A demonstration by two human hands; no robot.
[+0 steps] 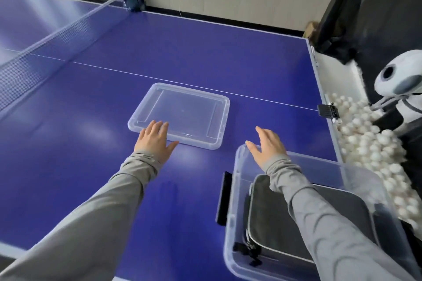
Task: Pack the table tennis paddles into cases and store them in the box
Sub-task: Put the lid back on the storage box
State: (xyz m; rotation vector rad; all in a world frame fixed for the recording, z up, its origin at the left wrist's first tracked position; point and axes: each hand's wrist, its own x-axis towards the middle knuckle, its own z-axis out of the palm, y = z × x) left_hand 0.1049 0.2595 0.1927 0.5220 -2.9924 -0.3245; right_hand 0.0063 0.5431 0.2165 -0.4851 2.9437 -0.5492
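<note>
A clear lid (180,115) is lying flat on the blue surface (80,143), at 11 o'clock from the box (237,189), where a grey case (274,223) is already sitting. The left hand (154,141) is touching the lid's near corner, grip released; the right hand (266,146) is hovering, empty and spread, over the box's far rim. The lid looks light, thin and slippery — best taken by its two short edges.

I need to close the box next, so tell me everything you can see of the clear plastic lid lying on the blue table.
The clear plastic lid is a translucent rounded rectangle with a raised rim and moulded ridges inside its edges. It lies flat on the blue table tennis table, rim up by the look of it, off the clear plastic storage box, which sits nearer and to the right. The left hand reaches its near left corner, fingers open; actual contact is uncertain.
</note>
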